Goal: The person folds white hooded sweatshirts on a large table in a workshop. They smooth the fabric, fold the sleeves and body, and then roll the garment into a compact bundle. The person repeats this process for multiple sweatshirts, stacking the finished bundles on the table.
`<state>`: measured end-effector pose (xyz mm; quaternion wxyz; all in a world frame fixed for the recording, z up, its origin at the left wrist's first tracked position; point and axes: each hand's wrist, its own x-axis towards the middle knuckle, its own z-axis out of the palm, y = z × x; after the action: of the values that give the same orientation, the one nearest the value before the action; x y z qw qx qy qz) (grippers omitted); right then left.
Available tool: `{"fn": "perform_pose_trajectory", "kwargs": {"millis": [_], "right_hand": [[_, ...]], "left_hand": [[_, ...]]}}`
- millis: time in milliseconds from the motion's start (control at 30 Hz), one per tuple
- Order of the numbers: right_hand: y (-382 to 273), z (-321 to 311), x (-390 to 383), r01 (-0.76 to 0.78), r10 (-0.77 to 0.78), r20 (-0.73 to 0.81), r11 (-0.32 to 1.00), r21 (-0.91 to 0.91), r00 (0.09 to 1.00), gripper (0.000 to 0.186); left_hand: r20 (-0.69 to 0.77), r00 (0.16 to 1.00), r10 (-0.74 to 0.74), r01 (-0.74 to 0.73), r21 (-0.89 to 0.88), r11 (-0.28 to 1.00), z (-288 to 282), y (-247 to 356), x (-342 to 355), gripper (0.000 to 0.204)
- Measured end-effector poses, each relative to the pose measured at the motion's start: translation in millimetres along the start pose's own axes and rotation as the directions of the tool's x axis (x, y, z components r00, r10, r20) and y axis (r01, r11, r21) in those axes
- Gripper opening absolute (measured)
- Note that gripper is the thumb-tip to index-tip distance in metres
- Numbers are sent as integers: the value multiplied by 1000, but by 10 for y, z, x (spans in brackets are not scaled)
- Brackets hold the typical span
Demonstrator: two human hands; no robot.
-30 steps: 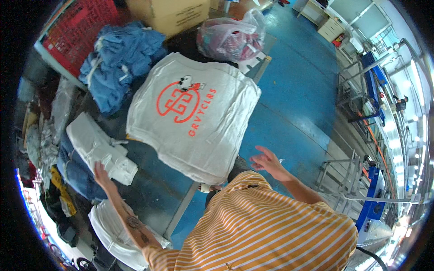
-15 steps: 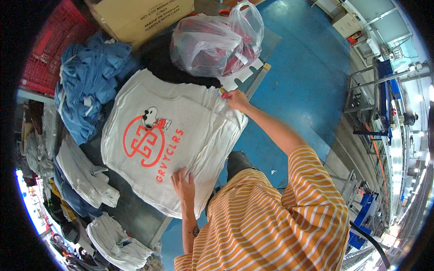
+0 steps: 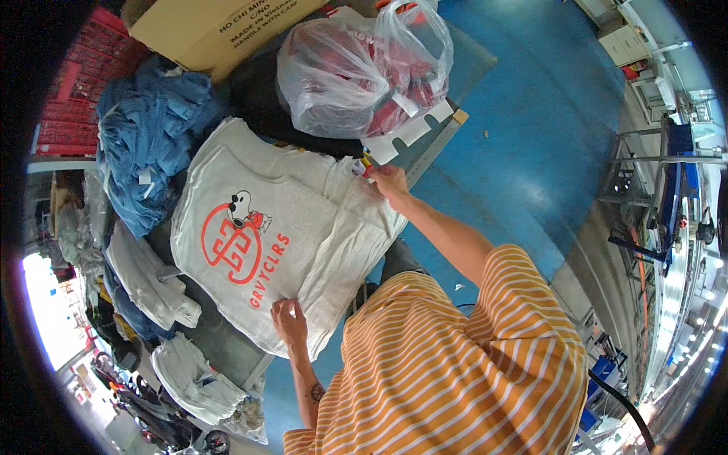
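A stack of white shirts point(image 3: 220, 163) lies spread on the table in front of me. The top one bears an orange-red round print and a cartoon dog. At its near edge, my left hand point(image 3: 290, 322) has its fingers curled together on the fabric and appears to pinch it. My right hand point(image 3: 389, 184) is closed at the far right corner of the stack, beside the collar or sleeve edges. From its fingers sticks a small yellow-and-red tool point(image 3: 368, 164), its kind partly hidden by the hand.
A clear plastic bag point(image 3: 334, 83) with red contents stands beyond the stack, near white notched cards point(image 3: 415, 130). A cardboard box point(image 3: 220, 34) sits at the back. Left are heaped blue garments point(image 3: 155, 136) and folded white bundles point(image 3: 144, 273). The table edge point(image 3: 436, 148) runs along the right.
My left hand has gone from spread fingers on the shirt to curled ones nearer its edge. My right hand has shifted slightly left and down with the tool. The view has moved a little.
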<state>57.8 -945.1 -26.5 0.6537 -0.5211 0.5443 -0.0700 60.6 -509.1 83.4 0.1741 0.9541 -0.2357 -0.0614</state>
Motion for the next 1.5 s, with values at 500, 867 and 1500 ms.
{"fn": "perform_pose_trajectory", "kwargs": {"millis": [500, 867, 1500], "right_hand": [[-613, -469, -767, 903, -846, 329, 351, -247, 419, 23], [-825, -53, -1628, 648, -393, 770, 761, -35, 503, 25], [-685, -161, -1530, 159, -62, 788, 986, -46, 612, 19]], "left_hand": [[-135, 986, -94, 92, -22, 996, -57, 761, 110, 42], [398, 902, -165, 404, -915, 1, 490, 1588, 899, 35], [648, 757, 77, 612, -664, -429, 111, 1103, 815, 42]]}}
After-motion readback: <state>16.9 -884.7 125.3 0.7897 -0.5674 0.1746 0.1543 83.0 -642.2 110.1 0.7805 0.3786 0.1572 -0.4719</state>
